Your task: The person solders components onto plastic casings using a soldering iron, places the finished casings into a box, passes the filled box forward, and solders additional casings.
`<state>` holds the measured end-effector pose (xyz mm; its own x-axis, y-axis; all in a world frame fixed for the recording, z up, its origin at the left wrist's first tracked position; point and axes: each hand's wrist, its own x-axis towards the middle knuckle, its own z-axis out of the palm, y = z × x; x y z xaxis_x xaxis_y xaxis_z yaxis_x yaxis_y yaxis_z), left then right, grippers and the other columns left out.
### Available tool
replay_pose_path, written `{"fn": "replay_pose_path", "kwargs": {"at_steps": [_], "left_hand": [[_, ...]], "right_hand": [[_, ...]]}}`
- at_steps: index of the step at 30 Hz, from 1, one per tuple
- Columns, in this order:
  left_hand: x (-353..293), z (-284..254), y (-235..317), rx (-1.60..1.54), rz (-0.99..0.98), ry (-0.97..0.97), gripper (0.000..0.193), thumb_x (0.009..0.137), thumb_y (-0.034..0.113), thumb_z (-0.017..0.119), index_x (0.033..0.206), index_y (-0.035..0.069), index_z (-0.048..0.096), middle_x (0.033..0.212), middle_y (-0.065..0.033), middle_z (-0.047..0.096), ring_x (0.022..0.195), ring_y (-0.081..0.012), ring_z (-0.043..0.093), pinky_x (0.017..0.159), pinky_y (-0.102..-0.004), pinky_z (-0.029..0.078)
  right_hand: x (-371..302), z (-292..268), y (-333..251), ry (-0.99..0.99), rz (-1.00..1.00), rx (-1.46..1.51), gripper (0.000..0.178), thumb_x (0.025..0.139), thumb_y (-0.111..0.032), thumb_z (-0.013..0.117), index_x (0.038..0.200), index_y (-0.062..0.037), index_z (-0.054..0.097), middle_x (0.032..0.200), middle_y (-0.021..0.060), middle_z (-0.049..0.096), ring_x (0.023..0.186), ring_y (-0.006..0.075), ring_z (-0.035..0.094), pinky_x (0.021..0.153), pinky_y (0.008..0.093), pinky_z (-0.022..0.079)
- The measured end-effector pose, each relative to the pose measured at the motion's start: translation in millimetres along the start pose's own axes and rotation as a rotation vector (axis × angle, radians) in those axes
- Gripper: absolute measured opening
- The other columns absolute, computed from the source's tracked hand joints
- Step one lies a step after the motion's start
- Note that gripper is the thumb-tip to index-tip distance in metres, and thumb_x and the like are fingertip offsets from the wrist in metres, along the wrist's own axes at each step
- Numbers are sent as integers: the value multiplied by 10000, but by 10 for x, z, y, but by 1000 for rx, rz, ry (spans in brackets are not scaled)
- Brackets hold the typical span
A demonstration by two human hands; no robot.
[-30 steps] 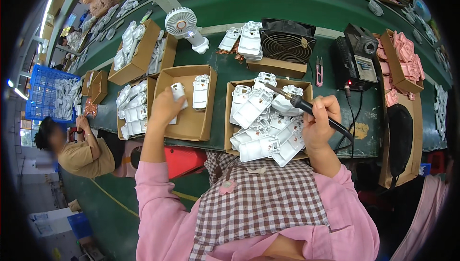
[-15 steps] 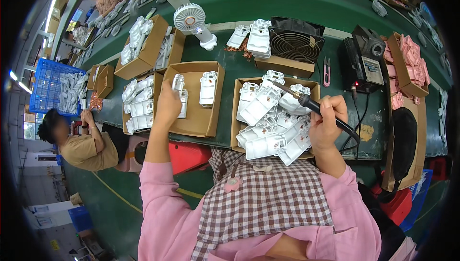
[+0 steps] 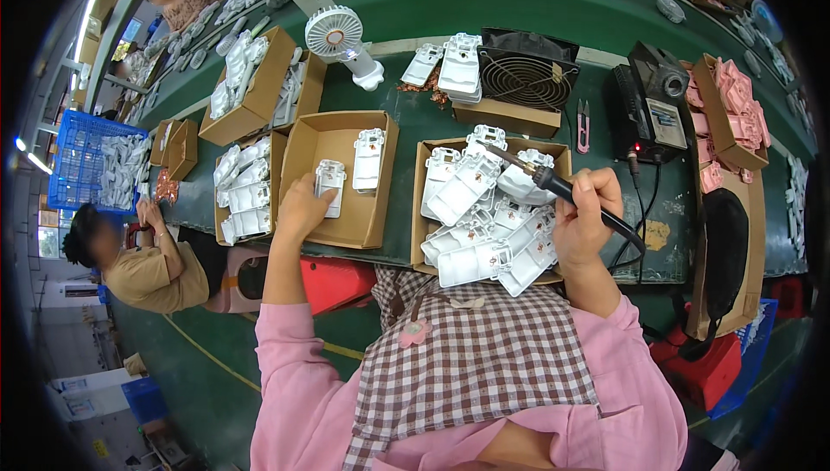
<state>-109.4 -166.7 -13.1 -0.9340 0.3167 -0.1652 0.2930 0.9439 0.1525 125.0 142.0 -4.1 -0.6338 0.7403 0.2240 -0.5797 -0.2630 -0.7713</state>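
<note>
My left hand (image 3: 303, 206) is inside a shallow cardboard box (image 3: 386, 185), its thumb and fingers closed on the lower end of a white plastic housing (image 3: 330, 184) that lies flat there. To its right in the same box lie more white housings (image 3: 368, 158), seemingly stacked. My right hand (image 3: 590, 216) grips a soldering iron (image 3: 553, 182), its tip pointing up and left over a second cardboard box (image 3: 421, 211). That box is heaped with white housings (image 3: 474, 259) bearing small copper-coloured parts.
Farther back stand a white handheld fan (image 3: 335, 32), a black fume fan (image 3: 527, 77), pink-handled snips (image 3: 583, 125) and a black soldering station (image 3: 648, 116). Boxes of white parts (image 3: 245, 198) are at left, pink parts (image 3: 735, 108) at right. A co-worker (image 3: 160, 272) sits to the left.
My left hand has come down toward the near side of the box, and the housing it held raised now lies flat on the box floor. The right hand and soldering iron have barely moved.
</note>
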Motion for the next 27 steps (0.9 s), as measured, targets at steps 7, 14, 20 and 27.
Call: {"fn": "replay_pose_path", "kwargs": {"at_steps": [7, 14, 20, 27], "left_hand": [[100, -233, 112, -1213, -43, -306, 399, 867, 159, 607, 1202, -32, 507, 1091, -89, 604, 966, -161, 582, 865, -281, 444], [66, 23, 571, -1259, -63, -488, 606, 828, 265, 675, 1294, 0, 391, 1136, -86, 559, 962, -149, 553, 836, -285, 433], [83, 116, 648, -1300, -108, -354, 817, 732, 293, 763, 1335, 5, 292, 1141, -91, 538, 954, -159, 558, 767, -304, 456], [111, 16, 713, -1234, -79, -674, 591, 747, 200, 729, 1218, -31, 458, 1052, -78, 601, 890, -142, 594, 744, -265, 472]], "right_hand": [[1, -1, -2, -8, -6, -9, 159, 881, -54, 546, 779, -57, 424, 629, -9, 452, 486, 28, 373, 413, 173, 301], [-5, 18, -3, 13, -23, -43, 158, 877, -56, 539, 771, -57, 422, 621, 0, 463, 466, 31, 373, 400, 179, 299], [4, 11, -4, 45, -27, -57, 157, 872, -100, 571, 776, -48, 458, 613, 13, 492, 449, 46, 415, 401, 181, 323], [37, -36, 39, -17, -46, -49, 148, 891, -84, 551, 780, -40, 463, 633, 20, 513, 458, 42, 428, 419, 188, 348]]}}
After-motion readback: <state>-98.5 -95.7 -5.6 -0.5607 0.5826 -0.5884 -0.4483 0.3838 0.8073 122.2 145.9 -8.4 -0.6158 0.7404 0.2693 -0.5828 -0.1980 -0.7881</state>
